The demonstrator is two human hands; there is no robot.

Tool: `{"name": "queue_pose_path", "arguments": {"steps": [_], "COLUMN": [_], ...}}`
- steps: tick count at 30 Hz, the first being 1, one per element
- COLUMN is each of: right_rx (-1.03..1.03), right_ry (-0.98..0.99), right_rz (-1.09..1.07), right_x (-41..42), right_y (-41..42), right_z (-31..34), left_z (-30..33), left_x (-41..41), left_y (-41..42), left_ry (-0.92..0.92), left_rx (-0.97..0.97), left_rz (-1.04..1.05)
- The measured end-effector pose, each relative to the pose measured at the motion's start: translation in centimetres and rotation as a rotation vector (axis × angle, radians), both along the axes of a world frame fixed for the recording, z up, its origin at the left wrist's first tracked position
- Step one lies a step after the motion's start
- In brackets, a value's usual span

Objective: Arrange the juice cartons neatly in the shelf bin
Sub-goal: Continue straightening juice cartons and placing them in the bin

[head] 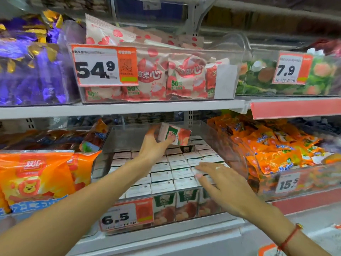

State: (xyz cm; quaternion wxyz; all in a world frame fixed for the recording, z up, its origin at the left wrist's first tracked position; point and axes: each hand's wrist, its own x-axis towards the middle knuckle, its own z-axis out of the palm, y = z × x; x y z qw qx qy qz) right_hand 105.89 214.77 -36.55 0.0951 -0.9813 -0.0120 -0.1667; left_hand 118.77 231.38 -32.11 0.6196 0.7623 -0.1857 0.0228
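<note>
Left hand (154, 145) up at the back of the bin, fingers curled round a small green-and-red juice carton (174, 134), holding it tilted above the rows. Right hand (224, 185) is spread flat, fingers straight, resting on the white tops of the packed cartons (162, 175) near the front right. They stand in tidy rows inside the clear plastic shelf bin (224, 143), behind its orange 6.5 price tag (127, 215). Orange snack bags (276, 150) sit just beside it.
</note>
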Motion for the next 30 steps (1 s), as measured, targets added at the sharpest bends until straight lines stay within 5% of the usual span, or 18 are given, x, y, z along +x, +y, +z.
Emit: {"name": "queue_pose_path", "arguments": {"steps": [9, 16, 24, 30], "right_rx": [-0.061, -0.042, -0.037, 0.148], "right_ry": [-0.070, -0.124, -0.102, -0.069], "right_rz": [0.006, -0.024, -0.019, 0.026], "right_x": [-0.2, -0.1, -0.2, 0.6], "right_y": [-0.3, 0.0, 0.1, -0.5], "right_z": [-1.0, -1.1, -0.9, 0.0], "left_z": [-0.7, 1.6, -1.0, -1.5], "left_x": [4.6, 5.5, 6.3, 7.2], "left_y": [-2.7, -5.6, -5.9, -5.7], "left_ry": [-0.220, -0.335, -0.304, -0.386], "left_rx": [0.377, 0.886, 0.978, 1.013], "left_rz": [-0.165, -0.325, -0.299, -0.243]}}
